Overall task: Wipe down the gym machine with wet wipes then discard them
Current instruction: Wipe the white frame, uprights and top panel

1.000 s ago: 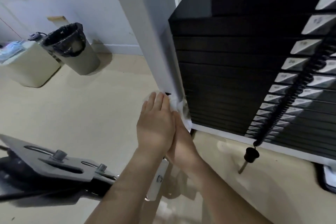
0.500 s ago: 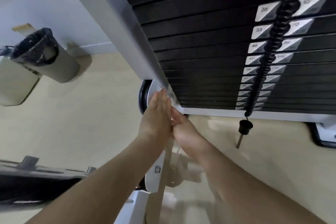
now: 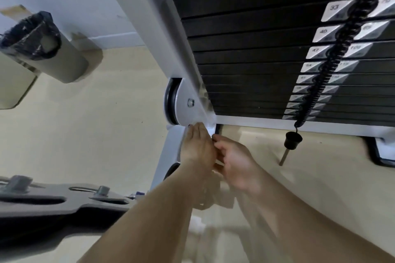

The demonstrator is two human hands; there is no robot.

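Observation:
The gym machine has a white upright post beside a black weight stack. A white wet wipe lies against the foot of the post, just below the pulley bracket. My left hand presses on the wipe with straight fingers. My right hand sits close on the right of it, fingers curled round the wipe's lower edge; most of the wipe is hidden between the hands.
A grey bin with a black liner stands at the far left by the wall. A selector pin on a coiled black cord hangs right of my hands. A grey metal plate with bolts juts in at lower left.
Both hands slid down the post to its foot, below the pulley bracket. The right hand has come off flat contact and its fingers are now curled.

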